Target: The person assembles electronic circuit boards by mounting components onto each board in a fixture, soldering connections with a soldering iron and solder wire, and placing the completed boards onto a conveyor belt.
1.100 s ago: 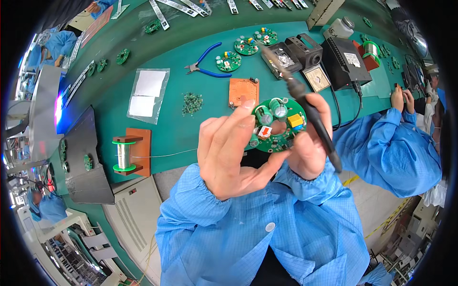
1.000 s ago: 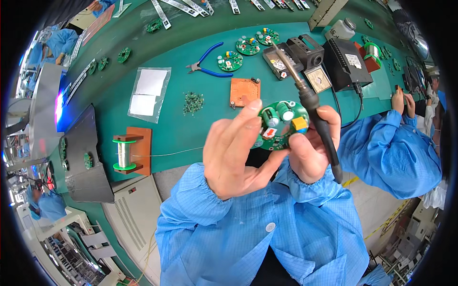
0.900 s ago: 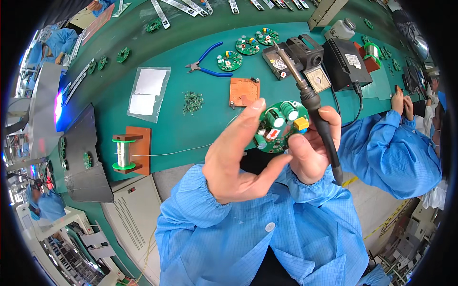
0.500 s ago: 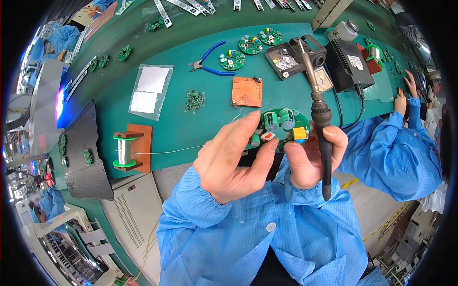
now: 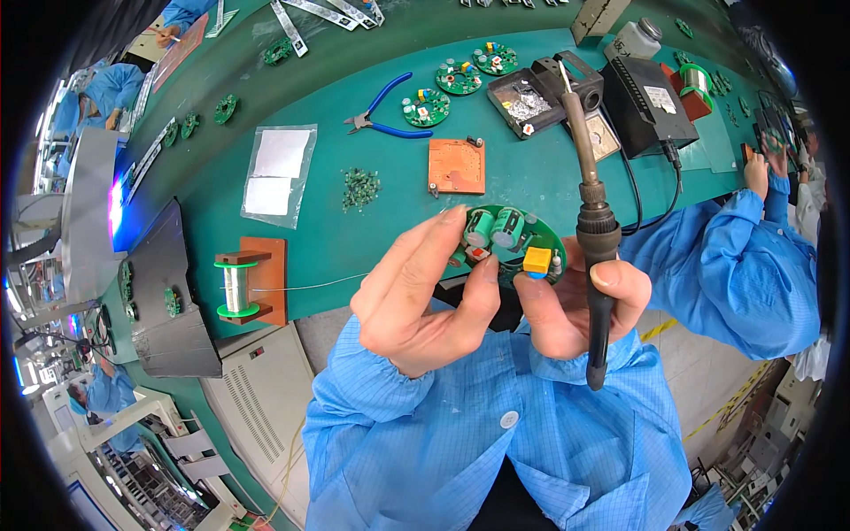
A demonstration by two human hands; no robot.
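Between my hands is a round green circuit board (image 5: 542,232), tilted, with two green capacitors and a yellow block on its face. My left hand (image 5: 423,296) is closed on its left edge. A thin solder wire (image 5: 323,285) runs from a spool (image 5: 236,288) to behind that hand. My right hand (image 5: 589,296) grips a soldering iron (image 5: 595,221), tip pointing up and away, while its thumb also touches the board's right side near the yellow block. The fingers behind the board are hidden.
Beyond the hands lie an orange square fixture (image 5: 457,166), blue-handled cutters (image 5: 390,111), a pile of small green parts (image 5: 360,188) and a clear bag (image 5: 279,175). Farther right stand a soldering stand (image 5: 558,93) and black power box (image 5: 651,111). A co-worker (image 5: 730,274) sits at right.
The board has shifted slightly left and turned, so its yellow block sits farther left. The soldering iron stays in my right hand, its handle end a little lower. The whole view has shifted slightly.
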